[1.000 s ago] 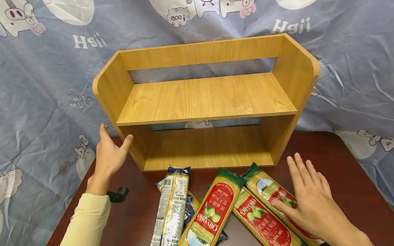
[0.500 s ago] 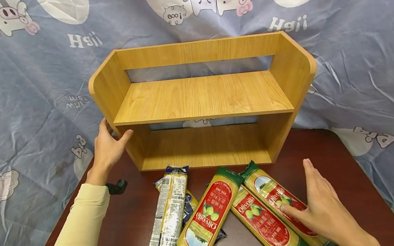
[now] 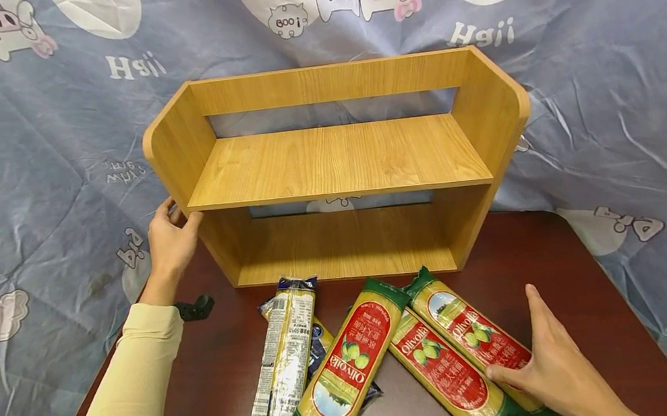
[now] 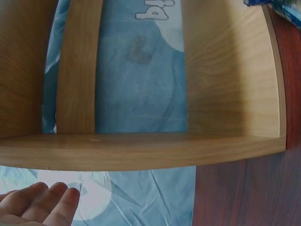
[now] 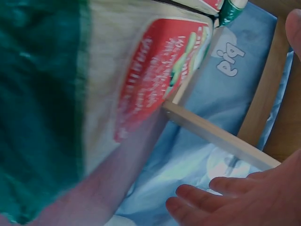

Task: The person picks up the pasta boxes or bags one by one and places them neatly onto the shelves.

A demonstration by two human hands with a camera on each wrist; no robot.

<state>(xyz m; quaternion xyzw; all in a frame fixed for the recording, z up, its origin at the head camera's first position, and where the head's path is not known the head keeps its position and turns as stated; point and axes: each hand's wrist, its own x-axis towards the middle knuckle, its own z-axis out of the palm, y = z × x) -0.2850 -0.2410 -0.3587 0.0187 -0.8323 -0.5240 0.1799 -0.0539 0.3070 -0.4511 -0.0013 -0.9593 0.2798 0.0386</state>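
L hand (image 3: 172,242) was loose, its thumb at the front edge of the wood shelf (image 3: 341,160), on the L side; its fingers (image 4: 65,205) were just outside. R hand (image 3: 560,364) was loose too, thumb right by the nearest red-label pasta pk (image 3: 483,338). A bit further L of R hand was a 2nd red-label pk (image 3: 442,373), then a 3rd pk (image 3: 350,362), btwn both hands. R of L hand & closer to the person, a blue-end pk (image 3: 286,369) lay across another blue pk (image 3: 321,341). Pks sat on the dark red table (image 3: 205,384), w/ the shelf behind.
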